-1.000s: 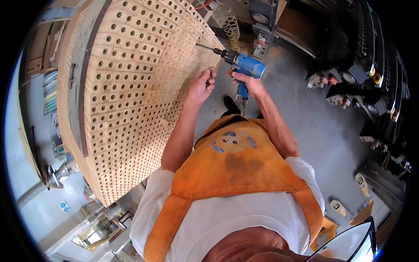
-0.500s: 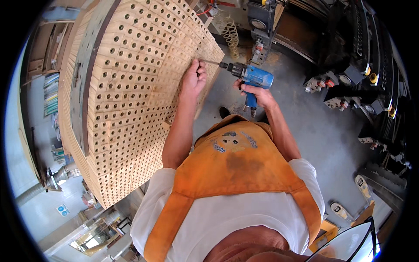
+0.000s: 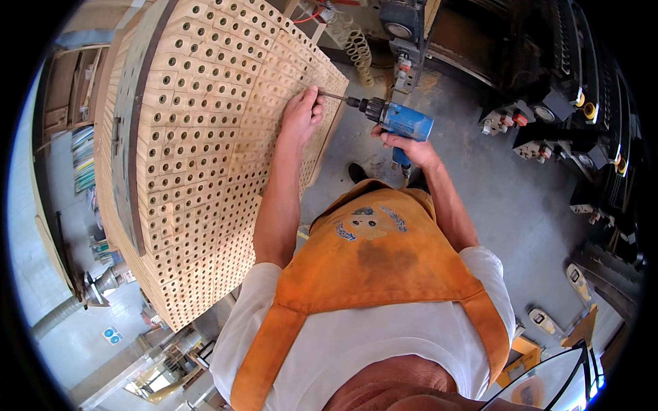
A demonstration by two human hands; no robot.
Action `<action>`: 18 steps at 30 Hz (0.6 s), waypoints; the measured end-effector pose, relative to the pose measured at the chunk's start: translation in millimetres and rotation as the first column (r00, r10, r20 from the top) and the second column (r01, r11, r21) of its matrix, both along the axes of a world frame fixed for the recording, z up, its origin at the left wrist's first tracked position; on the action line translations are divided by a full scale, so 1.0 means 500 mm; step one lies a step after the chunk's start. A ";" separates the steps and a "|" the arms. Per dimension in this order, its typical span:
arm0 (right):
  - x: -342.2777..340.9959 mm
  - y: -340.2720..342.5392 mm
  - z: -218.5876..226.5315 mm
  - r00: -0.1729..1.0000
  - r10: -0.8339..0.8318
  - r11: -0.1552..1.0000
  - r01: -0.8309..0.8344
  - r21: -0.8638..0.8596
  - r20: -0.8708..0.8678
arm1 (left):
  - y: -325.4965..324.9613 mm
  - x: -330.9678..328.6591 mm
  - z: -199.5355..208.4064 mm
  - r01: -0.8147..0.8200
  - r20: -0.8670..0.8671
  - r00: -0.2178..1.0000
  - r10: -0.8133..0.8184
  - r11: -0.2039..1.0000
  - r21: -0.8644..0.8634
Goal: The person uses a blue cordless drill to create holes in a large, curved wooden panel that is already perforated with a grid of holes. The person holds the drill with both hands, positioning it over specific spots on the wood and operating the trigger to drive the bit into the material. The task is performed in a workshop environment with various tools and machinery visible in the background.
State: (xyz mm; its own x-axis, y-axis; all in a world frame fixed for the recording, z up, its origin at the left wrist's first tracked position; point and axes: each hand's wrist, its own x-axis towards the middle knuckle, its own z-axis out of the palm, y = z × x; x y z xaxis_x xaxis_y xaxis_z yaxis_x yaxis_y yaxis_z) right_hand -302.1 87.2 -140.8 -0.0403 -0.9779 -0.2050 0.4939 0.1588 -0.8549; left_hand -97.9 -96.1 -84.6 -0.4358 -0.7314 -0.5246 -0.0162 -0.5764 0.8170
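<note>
My right hand is wrapped round the handle of a blue power drill, held level with its chuck toward the left. A long thin driver bit runs from the chuck to my left hand. The fingers of that hand are pinched at the bit's tip, close to the face of a pale wooden block panel. Whatever is between them is hidden. Rows of holes cover the panel; many on the left hold dark-centred metal inserts, while those around my left hand look like bare wood.
A dark-edged beam runs along the panel's left side. Black machinery lines the right, above a grey floor. A coiled air hose hangs beyond the drill. Bundled sheets stand at far left.
My view has shifted slightly, so the panel appears a little further left. My left hand stays at the bit's tip, now appearing over the panel's bare holes. The drill grip is unchanged.
</note>
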 end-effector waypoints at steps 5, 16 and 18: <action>0.042 -0.034 0.018 0.989 -0.083 0.995 0.077 0.060 0.121 | -0.017 -0.022 -0.018 -0.169 -0.270 0.946 0.179 0.984 0.062; 0.061 -0.090 0.023 0.975 -0.101 0.993 0.087 0.080 0.197 | -0.020 -0.036 -0.016 -0.270 -0.351 0.877 0.327 0.942 0.202; 0.060 -0.090 0.027 0.978 -0.102 0.993 0.090 0.074 0.179 | -0.020 -0.016 -0.031 -0.249 -0.329 0.886 0.326 0.934 0.257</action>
State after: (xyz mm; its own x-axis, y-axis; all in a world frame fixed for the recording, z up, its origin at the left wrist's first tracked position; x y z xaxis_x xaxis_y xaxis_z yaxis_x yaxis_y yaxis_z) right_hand -272.0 42.2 -127.1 -0.0897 -0.9557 -0.2805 0.6562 0.1551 -0.7384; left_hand -105.7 -106.2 -99.9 -0.4092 -0.7488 -0.5214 0.4483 -0.6626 0.5999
